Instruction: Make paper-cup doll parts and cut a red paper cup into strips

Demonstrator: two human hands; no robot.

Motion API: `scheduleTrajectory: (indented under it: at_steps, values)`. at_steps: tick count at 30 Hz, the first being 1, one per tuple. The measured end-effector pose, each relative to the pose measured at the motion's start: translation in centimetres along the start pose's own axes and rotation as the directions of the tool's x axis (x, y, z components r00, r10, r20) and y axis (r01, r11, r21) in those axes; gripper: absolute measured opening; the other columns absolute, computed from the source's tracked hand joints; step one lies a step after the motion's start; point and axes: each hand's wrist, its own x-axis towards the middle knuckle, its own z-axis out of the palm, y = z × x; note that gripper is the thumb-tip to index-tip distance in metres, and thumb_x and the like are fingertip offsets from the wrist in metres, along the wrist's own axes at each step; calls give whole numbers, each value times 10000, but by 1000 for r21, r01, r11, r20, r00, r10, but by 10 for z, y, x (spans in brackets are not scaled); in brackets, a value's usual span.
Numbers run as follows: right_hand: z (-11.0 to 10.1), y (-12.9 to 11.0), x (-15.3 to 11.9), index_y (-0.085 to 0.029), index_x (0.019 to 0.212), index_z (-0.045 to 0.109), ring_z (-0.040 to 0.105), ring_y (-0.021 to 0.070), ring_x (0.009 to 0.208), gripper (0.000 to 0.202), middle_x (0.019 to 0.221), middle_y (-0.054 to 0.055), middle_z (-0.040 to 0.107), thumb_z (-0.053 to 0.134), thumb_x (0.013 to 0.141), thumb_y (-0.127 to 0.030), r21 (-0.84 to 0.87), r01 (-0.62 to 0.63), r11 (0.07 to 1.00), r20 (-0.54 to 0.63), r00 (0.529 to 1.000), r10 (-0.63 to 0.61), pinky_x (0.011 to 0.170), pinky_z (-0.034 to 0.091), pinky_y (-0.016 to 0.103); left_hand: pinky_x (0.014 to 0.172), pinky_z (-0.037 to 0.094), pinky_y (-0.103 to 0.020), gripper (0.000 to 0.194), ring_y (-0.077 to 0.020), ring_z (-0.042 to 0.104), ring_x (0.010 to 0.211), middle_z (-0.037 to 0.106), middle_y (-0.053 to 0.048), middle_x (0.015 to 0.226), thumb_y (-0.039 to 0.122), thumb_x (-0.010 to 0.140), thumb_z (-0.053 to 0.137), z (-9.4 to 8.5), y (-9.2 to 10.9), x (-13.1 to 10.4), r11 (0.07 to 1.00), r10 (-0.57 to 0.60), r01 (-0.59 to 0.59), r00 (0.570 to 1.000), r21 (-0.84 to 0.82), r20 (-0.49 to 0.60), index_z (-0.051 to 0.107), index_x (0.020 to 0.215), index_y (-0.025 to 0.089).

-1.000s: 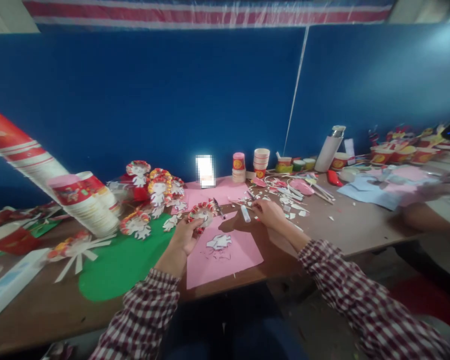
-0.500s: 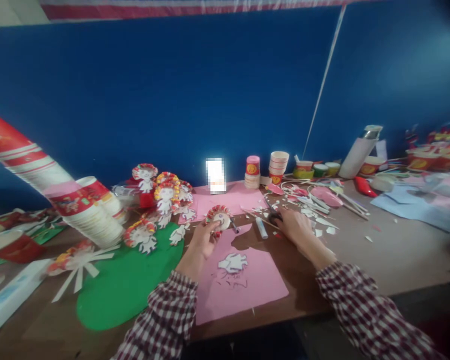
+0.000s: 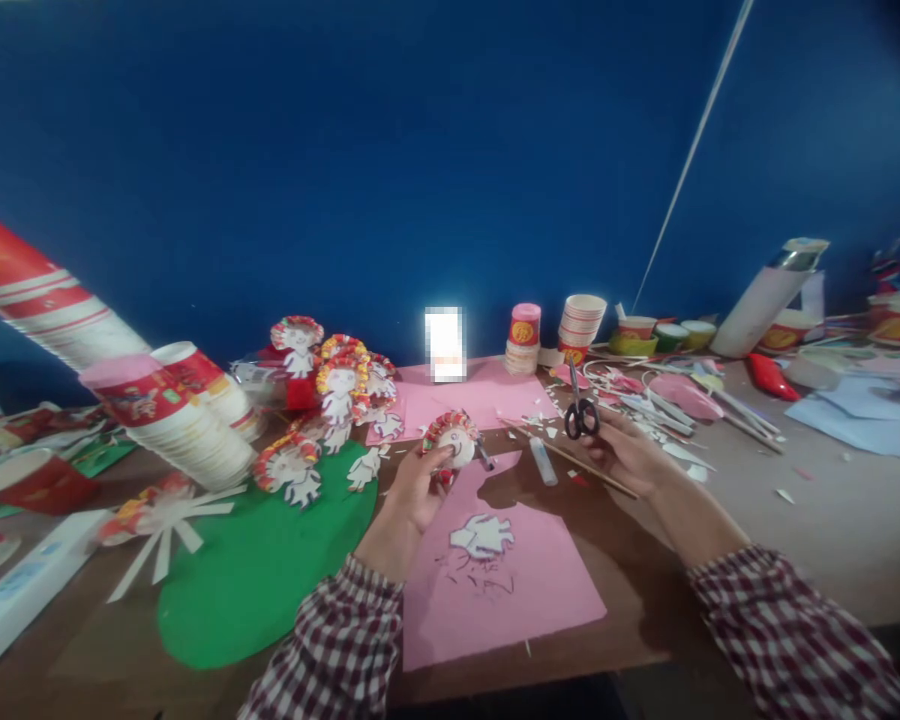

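Note:
Between the thumb and fingers of my left hand (image 3: 414, 488) is a round paper doll head (image 3: 461, 446) with a curled red, green and yellow paper fringe. My right hand (image 3: 626, 455) grips a pair of scissors (image 3: 581, 415) with black handles, lifted off the table, blades pointing up and away. Below the hands, a white paper doll body (image 3: 481, 537) lies on a pink paper sheet (image 3: 525, 615) marked with dark pen strokes. A glue tube (image 3: 543, 462) and a thin wooden stick (image 3: 596, 473) lie between the hands; a dark marker (image 3: 484, 455) is just beside the doll head.
Green paper (image 3: 247, 590) and several paper dolls (image 3: 340, 385) are at left, near tilted stacks of paper cups (image 3: 187, 430). Cup stacks (image 3: 581, 325) stand at the back. Paper scraps (image 3: 675, 410), a red object (image 3: 772, 377) and a white flask (image 3: 757, 305) occupy the right.
My right hand has picked the scissors up from the table and moved them back toward me. My left hand still holds the doll head. The camera view has shifted slightly.

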Motion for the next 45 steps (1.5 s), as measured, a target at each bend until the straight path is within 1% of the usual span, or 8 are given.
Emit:
scheduleTrajectory:
  at_steps: [4, 8, 13, 18, 22, 28, 33, 45]
  values:
    - [10, -2, -11, -246, 973, 621, 534, 88, 598, 330, 779, 3, 599, 742, 672, -307, 44, -16, 999, 132, 991, 10, 533, 461, 205, 468, 438, -160, 262, -59, 547, 481, 616, 24, 593, 37, 563, 708, 2, 3, -2, 999, -3, 2, 1000, -45, -27, 571, 766, 129]
    - [22, -2, -20, -253, 1024, 597, 518, 66, 595, 352, 822, 3, 610, 744, 710, -313, 63, -11, 998, 251, 968, -5, 511, 430, 175, 473, 448, -159, 222, -66, 568, 496, 622, 15, 593, 10, 587, 679, 4, 8, -2, 997, 17, -21, 999, -75, -50, 560, 736, 124]
    - [60, -2, -29, -280, 1175, 499, 525, 62, 633, 517, 937, 11, 607, 746, 721, -296, -48, -59, 997, 380, 922, 73, 547, 437, 183, 463, 448, -144, 181, -45, 539, 441, 603, 30, 555, 6, 635, 649, 3, 14, -3, 991, 20, -28, 998, -131, -62, 546, 721, 129]
    - [113, 19, -32, -236, 997, 469, 384, 35, 482, 428, 684, -65, 516, 719, 714, -435, -31, -32, 999, 435, 899, 42, 429, 311, 158, 430, 443, -136, 152, -57, 555, 452, 606, 20, 569, 29, 658, 663, -1, 19, -4, 986, 23, -38, 995, -162, -96, 559, 707, 129]
    - [135, 42, -34, -213, 935, 449, 359, 38, 476, 410, 630, -74, 473, 637, 756, -531, -144, 51, 988, 403, 915, 12, 420, 264, 162, 433, 452, -133, 137, -56, 551, 445, 607, 14, 559, 19, 655, 665, -5, 23, -3, 972, 55, -79, 992, -221, -111, 575, 679, 119]
    - [137, 58, -39, -175, 1035, 511, 393, 57, 545, 465, 633, -60, 444, 617, 769, -541, -197, 99, 975, 505, 863, 14, 496, 307, 195, 453, 472, -144, 123, -65, 565, 459, 612, 7, 566, 4, 660, 653, -8, 21, -1, 952, 102, -121, 991, -280, -82, 596, 680, 112]
    - [135, 56, -43, -177, 1012, 523, 446, 73, 577, 476, 647, -51, 449, 637, 745, -554, -141, 66, 988, 505, 863, 14, 526, 331, 216, 478, 487, -154, 127, -74, 586, 485, 642, -9, 606, -9, 681, 623, -7, 19, -1, 946, 125, -140, 990, -292, -68, 613, 726, 110]
    - [128, 67, -40, -154, 1027, 551, 384, 70, 540, 463, 600, -50, 448, 632, 761, -524, -189, 95, 977, 520, 854, 17, 502, 295, 219, 536, 501, -166, 145, -69, 595, 519, 634, 9, 615, -11, 724, 594, -12, 19, 4, 934, 108, -143, 986, -327, -123, 617, 742, 130]
